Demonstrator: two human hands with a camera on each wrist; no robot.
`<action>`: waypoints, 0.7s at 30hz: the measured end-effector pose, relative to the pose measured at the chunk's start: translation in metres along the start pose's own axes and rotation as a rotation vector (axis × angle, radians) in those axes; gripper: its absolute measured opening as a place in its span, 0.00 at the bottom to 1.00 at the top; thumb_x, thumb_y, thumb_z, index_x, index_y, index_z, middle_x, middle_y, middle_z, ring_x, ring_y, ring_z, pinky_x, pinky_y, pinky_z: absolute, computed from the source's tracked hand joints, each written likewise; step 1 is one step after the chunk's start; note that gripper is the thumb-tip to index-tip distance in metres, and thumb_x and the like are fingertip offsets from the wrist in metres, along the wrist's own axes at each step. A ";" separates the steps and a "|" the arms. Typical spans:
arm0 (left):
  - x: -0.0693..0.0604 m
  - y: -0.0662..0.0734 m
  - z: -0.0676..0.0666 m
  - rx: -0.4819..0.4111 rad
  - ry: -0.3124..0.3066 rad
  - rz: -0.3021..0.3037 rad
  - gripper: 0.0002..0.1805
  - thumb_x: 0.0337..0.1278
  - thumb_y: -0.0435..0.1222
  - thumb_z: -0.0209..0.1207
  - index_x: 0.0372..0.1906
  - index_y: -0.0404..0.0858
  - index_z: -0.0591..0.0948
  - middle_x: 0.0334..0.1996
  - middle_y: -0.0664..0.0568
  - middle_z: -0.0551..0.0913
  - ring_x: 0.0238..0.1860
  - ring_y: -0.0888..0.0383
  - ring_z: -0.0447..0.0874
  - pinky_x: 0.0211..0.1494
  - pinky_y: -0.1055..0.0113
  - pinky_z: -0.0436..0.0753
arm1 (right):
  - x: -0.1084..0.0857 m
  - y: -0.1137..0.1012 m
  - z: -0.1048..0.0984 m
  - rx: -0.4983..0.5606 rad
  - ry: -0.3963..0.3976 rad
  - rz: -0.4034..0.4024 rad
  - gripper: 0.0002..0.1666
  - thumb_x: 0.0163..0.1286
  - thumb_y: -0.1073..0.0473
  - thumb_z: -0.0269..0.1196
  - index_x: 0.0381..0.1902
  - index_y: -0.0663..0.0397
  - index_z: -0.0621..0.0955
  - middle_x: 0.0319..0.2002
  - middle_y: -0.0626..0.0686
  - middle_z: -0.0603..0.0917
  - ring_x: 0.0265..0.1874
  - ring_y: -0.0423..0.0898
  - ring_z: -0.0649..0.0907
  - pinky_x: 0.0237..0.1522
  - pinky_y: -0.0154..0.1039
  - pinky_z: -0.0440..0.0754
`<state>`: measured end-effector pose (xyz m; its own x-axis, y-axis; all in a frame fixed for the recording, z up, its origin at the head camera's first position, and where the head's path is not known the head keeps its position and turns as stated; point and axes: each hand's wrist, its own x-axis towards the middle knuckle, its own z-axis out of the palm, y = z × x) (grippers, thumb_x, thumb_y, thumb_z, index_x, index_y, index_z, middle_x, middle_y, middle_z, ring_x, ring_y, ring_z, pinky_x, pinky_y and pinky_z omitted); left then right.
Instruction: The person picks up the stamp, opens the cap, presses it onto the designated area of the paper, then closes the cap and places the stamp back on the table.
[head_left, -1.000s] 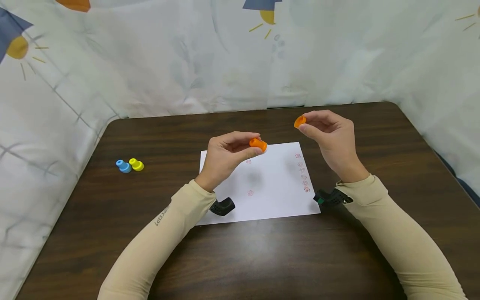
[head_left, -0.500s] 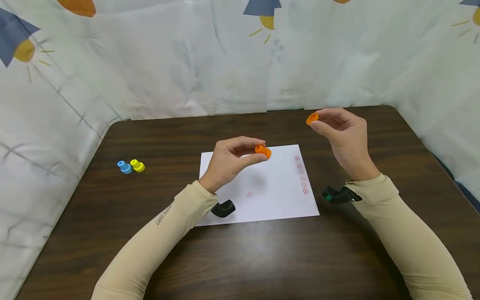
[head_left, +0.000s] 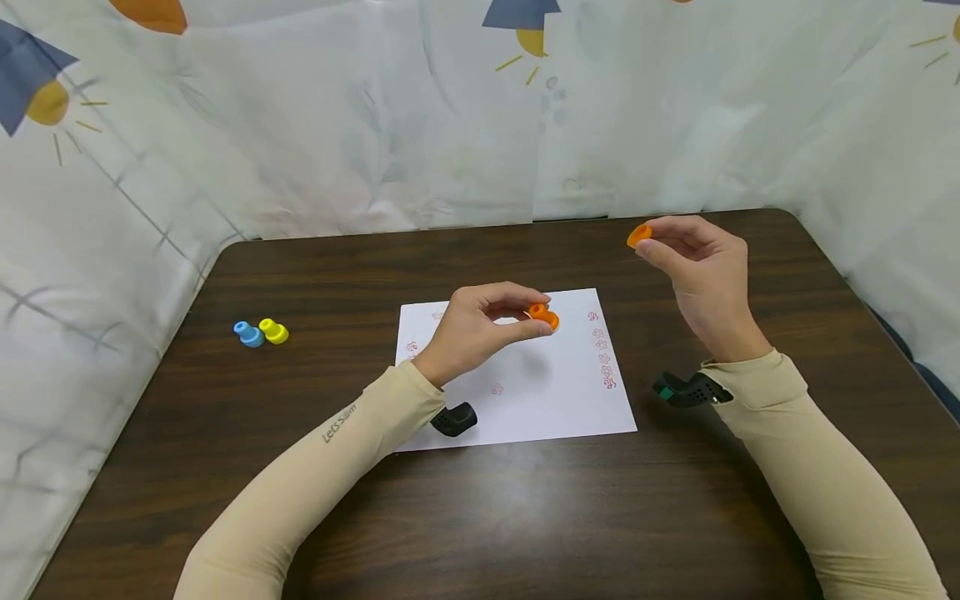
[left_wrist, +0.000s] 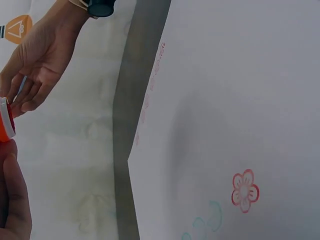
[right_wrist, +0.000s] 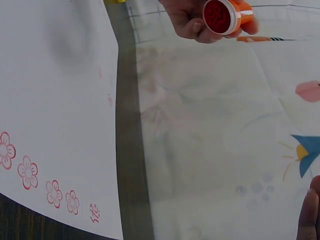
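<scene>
My left hand (head_left: 483,329) pinches an orange stamp (head_left: 542,314) between thumb and fingers, above the white paper (head_left: 555,408). In the right wrist view the red, inked face of the stamp (right_wrist: 218,17) shows inside a pale rim. My right hand (head_left: 708,279) pinches a small orange cap (head_left: 639,236) over the table, beyond the paper's right edge, apart from the left hand. Red flower prints (right_wrist: 28,172) and character-like marks line the right side of the paper. Another red flower (left_wrist: 245,191) and faint blue-green arcs (left_wrist: 215,216) show in the left wrist view.
A blue stamp (head_left: 248,334) and a yellow stamp (head_left: 273,331) stand side by side at the left of the dark wooden table (head_left: 510,517). A pale printed curtain (head_left: 337,125) hangs behind and beside the table.
Both hands have moved to the right, the left one also slightly nearer to me. The stamp stays in the left hand and the cap in the right.
</scene>
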<state>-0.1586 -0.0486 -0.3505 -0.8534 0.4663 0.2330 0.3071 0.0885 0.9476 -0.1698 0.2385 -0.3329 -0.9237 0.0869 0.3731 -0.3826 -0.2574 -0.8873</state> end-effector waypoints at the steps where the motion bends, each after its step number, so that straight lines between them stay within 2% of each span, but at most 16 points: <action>1: 0.000 0.000 0.002 0.005 -0.007 -0.004 0.17 0.53 0.32 0.76 0.49 0.40 0.89 0.45 0.47 0.91 0.41 0.55 0.90 0.55 0.56 0.90 | 0.000 0.000 -0.001 -0.002 0.005 -0.003 0.14 0.63 0.76 0.70 0.47 0.72 0.85 0.41 0.51 0.91 0.40 0.44 0.89 0.48 0.30 0.89; 7: 0.002 -0.003 0.009 0.047 -0.049 -0.028 0.16 0.53 0.35 0.76 0.49 0.44 0.89 0.43 0.51 0.91 0.41 0.57 0.90 0.56 0.51 0.89 | 0.002 -0.004 -0.006 0.037 0.019 -0.029 0.14 0.62 0.78 0.69 0.47 0.74 0.85 0.41 0.53 0.91 0.41 0.45 0.89 0.49 0.31 0.89; 14: 0.001 -0.005 0.015 0.065 -0.084 -0.019 0.16 0.52 0.34 0.77 0.48 0.42 0.90 0.42 0.50 0.91 0.40 0.58 0.89 0.55 0.54 0.89 | 0.003 -0.005 -0.006 0.085 0.022 -0.029 0.13 0.63 0.78 0.68 0.46 0.74 0.85 0.41 0.54 0.91 0.41 0.46 0.89 0.50 0.32 0.89; 21: 0.004 -0.005 0.019 0.137 -0.133 -0.025 0.15 0.52 0.36 0.77 0.47 0.46 0.90 0.40 0.55 0.92 0.39 0.62 0.89 0.51 0.61 0.87 | 0.006 -0.004 -0.004 0.156 0.011 -0.040 0.12 0.63 0.79 0.67 0.45 0.74 0.85 0.40 0.55 0.91 0.41 0.46 0.89 0.49 0.33 0.90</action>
<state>-0.1551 -0.0305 -0.3581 -0.8011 0.5739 0.1699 0.3484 0.2162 0.9121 -0.1735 0.2437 -0.3279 -0.9084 0.1104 0.4034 -0.4121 -0.4001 -0.8186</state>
